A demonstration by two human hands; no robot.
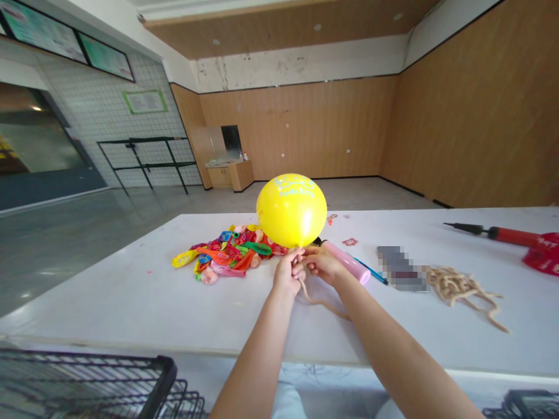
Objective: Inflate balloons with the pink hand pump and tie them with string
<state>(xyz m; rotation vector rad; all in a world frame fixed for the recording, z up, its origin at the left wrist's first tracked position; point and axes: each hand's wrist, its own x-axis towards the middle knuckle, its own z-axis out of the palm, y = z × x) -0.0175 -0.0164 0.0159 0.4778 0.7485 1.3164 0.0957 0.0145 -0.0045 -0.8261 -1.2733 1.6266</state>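
An inflated yellow balloon [291,209] with pale printed letters stands above the white table [131,297]. My left hand [288,272] and my right hand [322,263] meet just under it, both pinched closed at its neck. A tan string [321,302] hangs from my fingers and trails over the tabletop toward me. A pink cylinder [349,263] lies just behind my right hand.
A heap of flat coloured balloons [229,251] lies left of my hands. To the right are a blue pen [371,271], a bundle of tan strings [463,289] and a red hand pump [506,234]. A black wire basket [100,387] sits at the near left edge.
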